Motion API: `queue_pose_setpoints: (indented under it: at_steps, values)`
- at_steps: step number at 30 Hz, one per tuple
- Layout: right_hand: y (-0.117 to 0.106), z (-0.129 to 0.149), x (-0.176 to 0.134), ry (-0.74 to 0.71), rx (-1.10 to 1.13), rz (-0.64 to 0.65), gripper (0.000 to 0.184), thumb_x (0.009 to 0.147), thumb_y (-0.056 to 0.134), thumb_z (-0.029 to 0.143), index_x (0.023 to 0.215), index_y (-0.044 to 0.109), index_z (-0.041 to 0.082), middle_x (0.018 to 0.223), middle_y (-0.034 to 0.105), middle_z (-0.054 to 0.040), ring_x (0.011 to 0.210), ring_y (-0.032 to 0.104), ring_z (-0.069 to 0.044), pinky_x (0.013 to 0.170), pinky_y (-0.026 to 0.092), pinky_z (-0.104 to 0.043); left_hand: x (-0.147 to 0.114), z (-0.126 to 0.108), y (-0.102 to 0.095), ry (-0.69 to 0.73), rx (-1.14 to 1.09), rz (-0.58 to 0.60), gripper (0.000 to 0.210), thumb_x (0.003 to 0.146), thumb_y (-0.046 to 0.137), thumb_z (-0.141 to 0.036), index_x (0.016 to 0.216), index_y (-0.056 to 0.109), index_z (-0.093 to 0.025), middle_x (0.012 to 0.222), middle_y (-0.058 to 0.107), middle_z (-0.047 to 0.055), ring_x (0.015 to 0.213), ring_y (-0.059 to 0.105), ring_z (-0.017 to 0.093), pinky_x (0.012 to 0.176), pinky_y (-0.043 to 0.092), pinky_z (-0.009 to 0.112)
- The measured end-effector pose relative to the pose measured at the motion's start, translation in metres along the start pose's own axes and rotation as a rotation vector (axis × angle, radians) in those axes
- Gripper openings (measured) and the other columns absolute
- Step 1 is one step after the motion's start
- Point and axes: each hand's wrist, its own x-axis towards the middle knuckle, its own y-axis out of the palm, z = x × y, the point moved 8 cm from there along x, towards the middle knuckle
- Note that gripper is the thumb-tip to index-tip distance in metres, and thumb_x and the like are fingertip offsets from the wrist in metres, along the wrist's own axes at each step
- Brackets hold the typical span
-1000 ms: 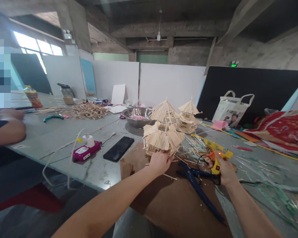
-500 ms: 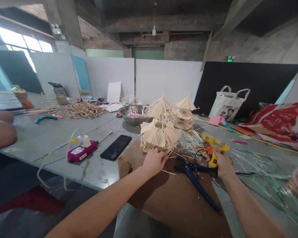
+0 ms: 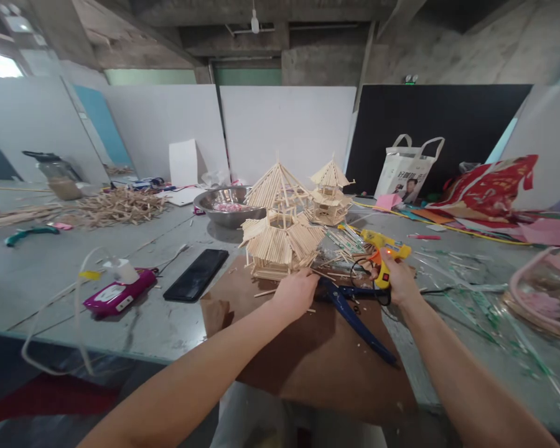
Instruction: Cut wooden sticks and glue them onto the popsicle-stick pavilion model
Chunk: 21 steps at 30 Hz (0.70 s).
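Note:
My left hand (image 3: 297, 292) is closed at the front right corner of a pavilion model (image 3: 282, 239) built from thin wooden sticks. Its fingertips are pressed together, and what they hold, if anything, is hidden. My right hand (image 3: 400, 281) grips a yellow hot glue gun (image 3: 383, 271) with an orange trigger and a small red light. Blue-handled pliers (image 3: 357, 325) lie between my hands on a brown board (image 3: 303, 367). Loose wooden sticks (image 3: 340, 256) are scattered behind the pliers. A smaller stick pavilion (image 3: 331, 196) stands behind the first one.
A black phone (image 3: 196, 274) and a purple power strip (image 3: 120, 292) lie to the left. Behind them are a metal bowl (image 3: 226, 214) and a stick pile (image 3: 119, 206). A white bag (image 3: 404, 171) and a pink-rimmed container (image 3: 541, 292) stand at right.
The view has swung right and tilted down. My left hand has moved off the pavilion's front to its lower right corner. The glue gun stays in my right hand.

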Motion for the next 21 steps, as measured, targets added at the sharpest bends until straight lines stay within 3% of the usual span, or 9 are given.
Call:
queue_pose_setpoints:
  at_steps: [5, 10, 21]
  values:
    - [0.001, -0.003, -0.001, 0.025, -0.047, 0.012, 0.037, 0.056, 0.062, 0.051, 0.065, 0.049, 0.018, 0.034, 0.046, 0.0068, 0.031, 0.047, -0.008, 0.03, 0.034, -0.016, 0.044, -0.014, 0.028, -0.042, 0.081, 0.216, 0.025, 0.071, 0.04, -0.004, 0.088, 0.058, -0.011, 0.092, 0.056, 0.012, 0.083, 0.057, 0.019, 0.068, 0.046, 0.028]
    - [0.003, 0.0, -0.001, -0.007, -0.051, 0.031, 0.037, 0.056, 0.062, 0.052, 0.066, 0.049, 0.018, 0.037, 0.049, 0.0065, 0.031, 0.046, -0.007, 0.032, 0.034, -0.016, 0.083, -0.019, 0.049, -0.053, 0.1, 0.309, 0.023, 0.068, 0.047, -0.004, 0.086, 0.061, -0.007, 0.088, 0.059, 0.015, 0.086, 0.057, 0.024, 0.071, 0.047, 0.034]
    - [0.006, -0.005, -0.004, 0.048, -0.067, 0.03, 0.039, 0.056, 0.062, 0.052, 0.07, 0.048, 0.018, 0.033, 0.046, 0.0073, 0.03, 0.046, -0.008, 0.031, 0.034, -0.016, 0.103, -0.018, 0.074, -0.031, 0.034, 0.424, 0.016, 0.069, 0.053, -0.007, 0.082, 0.063, -0.011, 0.086, 0.062, 0.013, 0.089, 0.055, 0.024, 0.074, 0.044, 0.038]
